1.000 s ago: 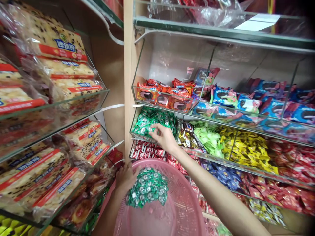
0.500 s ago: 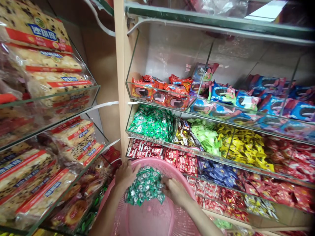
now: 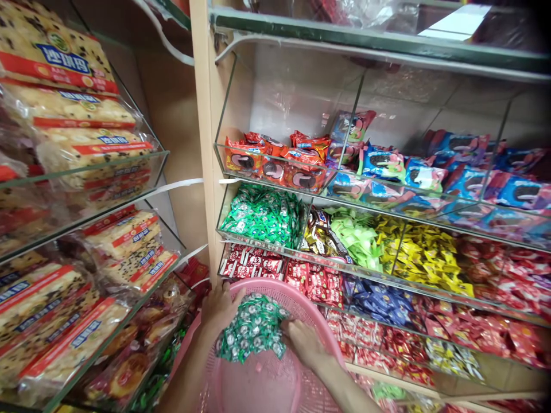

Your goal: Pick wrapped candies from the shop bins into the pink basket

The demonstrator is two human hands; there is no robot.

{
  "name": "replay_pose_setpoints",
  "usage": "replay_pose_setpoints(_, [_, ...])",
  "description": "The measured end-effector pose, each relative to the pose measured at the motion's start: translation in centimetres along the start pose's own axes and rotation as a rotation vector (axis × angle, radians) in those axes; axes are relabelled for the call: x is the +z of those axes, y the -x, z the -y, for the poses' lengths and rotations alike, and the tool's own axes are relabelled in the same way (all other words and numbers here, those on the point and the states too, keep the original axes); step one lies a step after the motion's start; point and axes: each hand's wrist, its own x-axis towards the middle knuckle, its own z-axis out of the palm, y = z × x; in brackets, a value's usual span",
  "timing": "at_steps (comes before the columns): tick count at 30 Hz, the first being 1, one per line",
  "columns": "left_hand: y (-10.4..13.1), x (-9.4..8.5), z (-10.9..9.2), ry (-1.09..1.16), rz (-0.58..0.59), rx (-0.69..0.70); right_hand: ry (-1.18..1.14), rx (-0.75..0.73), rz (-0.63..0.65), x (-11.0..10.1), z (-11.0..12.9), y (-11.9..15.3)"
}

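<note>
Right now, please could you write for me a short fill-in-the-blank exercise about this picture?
1. The colour of the basket is ____.
2. The candies inside it are mainly ____ in colour.
3. The left hand is on the basket's rim; the ____ hand is inside the basket.

Missing words: pink; green; right.

The basket (image 3: pixel 258 387) is pink, the candies in it (image 3: pixel 253 328) green with silvery-white spots. Wrapper pile (image 3: pixel 356 235) lime, neighbouring pile (image 3: pixel 424 255) yellow; cakes (image 3: pixel 81 107) cream, black-speckled, red-banded.
</note>
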Motion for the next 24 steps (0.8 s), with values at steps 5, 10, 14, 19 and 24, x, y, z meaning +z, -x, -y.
replay_pose_setpoints(5, [0.3, -0.4, -0.4, -0.008, -0.005, 0.003, 0.008, -0.014, -0.022, 0.5, 0.0, 0.0])
replay_pose_setpoints(10, [0.6, -0.6, -0.7, -0.007, -0.010, -0.012, -0.007, -0.029, -0.080, 1.6, -0.4, -0.2])
replay_pose_setpoints(14, [0.8, -0.8, -0.8, -0.013, -0.019, -0.008, 0.000, -0.010, -0.163, 2.5, -1.0, -0.6])
replay_pose_setpoints(19, [0.9, -1.2, -1.1, -0.031, -0.018, -0.002, -0.020, 0.026, -0.268, 4.0, -1.2, -1.3])
replay_pose_setpoints(24, [1.0, -1.0, -0.7, -0.014, -0.036, -0.014, 0.002, 0.011, -0.259, 2.8, -0.2, -1.0])
